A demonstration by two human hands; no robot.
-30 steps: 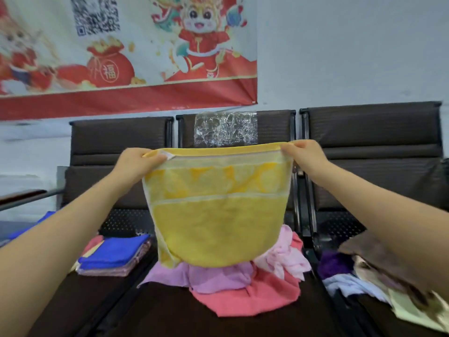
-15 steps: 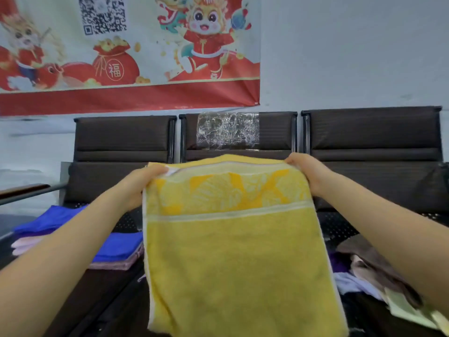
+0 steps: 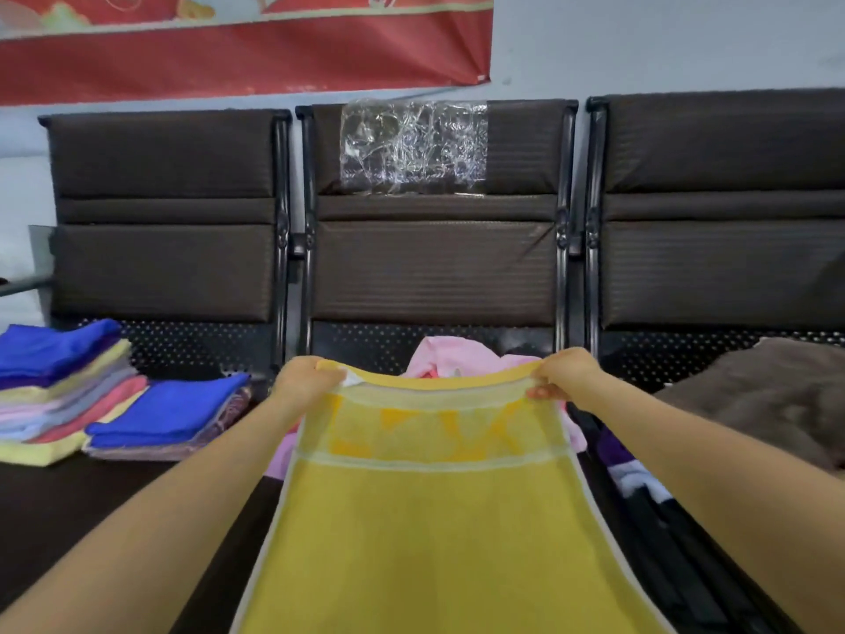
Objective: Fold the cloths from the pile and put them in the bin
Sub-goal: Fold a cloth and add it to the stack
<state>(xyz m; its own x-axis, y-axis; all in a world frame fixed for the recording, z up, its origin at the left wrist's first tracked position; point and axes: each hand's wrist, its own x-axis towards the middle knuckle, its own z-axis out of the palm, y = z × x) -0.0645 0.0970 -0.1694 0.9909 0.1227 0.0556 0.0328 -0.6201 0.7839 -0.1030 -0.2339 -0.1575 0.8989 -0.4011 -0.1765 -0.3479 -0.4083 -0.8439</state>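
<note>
At far left, on the dark seat surface (image 3: 91, 505), stands a tall stack of folded cloths (image 3: 59, 395) in blue, yellow, grey, pink and red layers. Just beside it, to the right, lies a lower folded stack (image 3: 169, 416) with a blue cloth on top. Behind both rises the left chair back (image 3: 164, 212); above it a red banner (image 3: 247, 48) hangs on the wall.

The left hand (image 3: 304, 382) pinches the far left corner of the yellow towel (image 3: 430, 519), fingers curled over the hem. The towel spreads from that far edge toward the camera, flat and taut between the hands, and runs out of the lower frame edge. A patterned orange band crosses it near the far edge. Whether the near part rests on the seat or hangs free cannot be told from this view.

Behind the towel's far edge, a pink cloth (image 3: 448, 356) shows from the loose pile on the middle seat. The middle chair back (image 3: 434, 258) carries a patch of crinkled clear film (image 3: 414, 146).

The right hand (image 3: 564, 375) grips the far right corner of the towel, thumb beneath and fingers curled on top.

To the right of the right forearm lie purple and white cloths (image 3: 626, 464), partly hidden. A brown cloth (image 3: 768, 395) lies on the right seat, below the right chair back (image 3: 722, 212).
</note>
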